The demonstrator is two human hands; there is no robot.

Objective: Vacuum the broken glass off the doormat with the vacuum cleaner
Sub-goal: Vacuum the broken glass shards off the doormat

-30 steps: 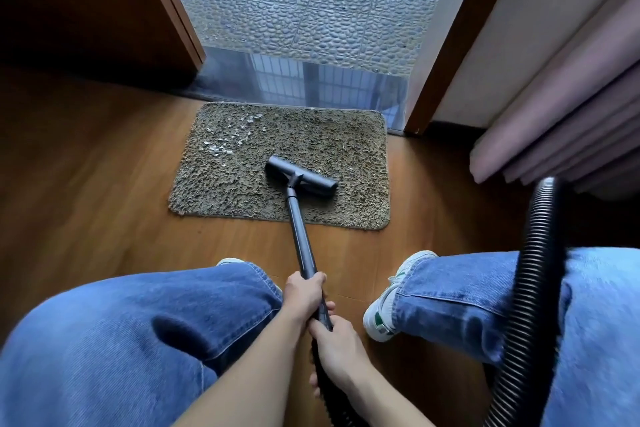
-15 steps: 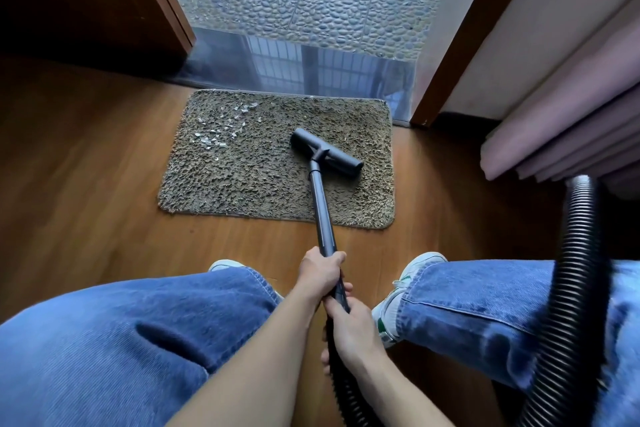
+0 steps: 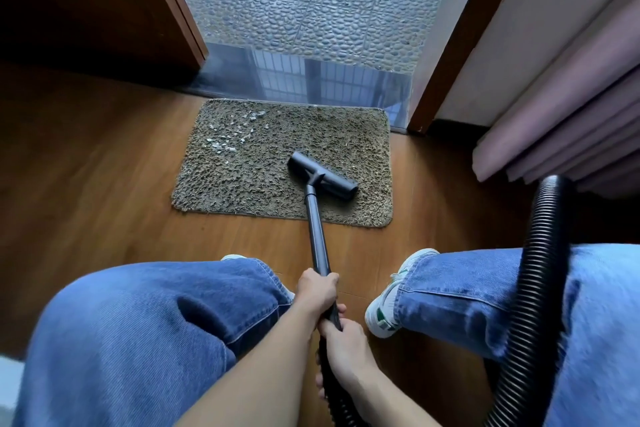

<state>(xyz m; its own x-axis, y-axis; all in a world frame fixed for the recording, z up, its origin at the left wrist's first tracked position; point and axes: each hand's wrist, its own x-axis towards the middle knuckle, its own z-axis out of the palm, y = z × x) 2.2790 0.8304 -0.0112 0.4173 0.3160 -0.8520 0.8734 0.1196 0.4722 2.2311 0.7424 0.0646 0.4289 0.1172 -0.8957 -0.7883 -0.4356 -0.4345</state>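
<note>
- Both hands clasp the vacuum wand (image 3: 316, 232): the left hand (image 3: 317, 291) wraps it higher up, and the right hand (image 3: 346, 340) curls round it just below, where the ribbed hose (image 3: 533, 288) begins.
- The nozzle head (image 3: 322, 179) rests on the doormat (image 3: 242, 184), in its near right part.
- Broken glass (image 3: 230, 139) lies scattered over the mat's far left corner, apart from the nozzle.
- The mat sits on the wooden floor (image 3: 86, 201), against the door threshold (image 3: 311, 83).
</note>
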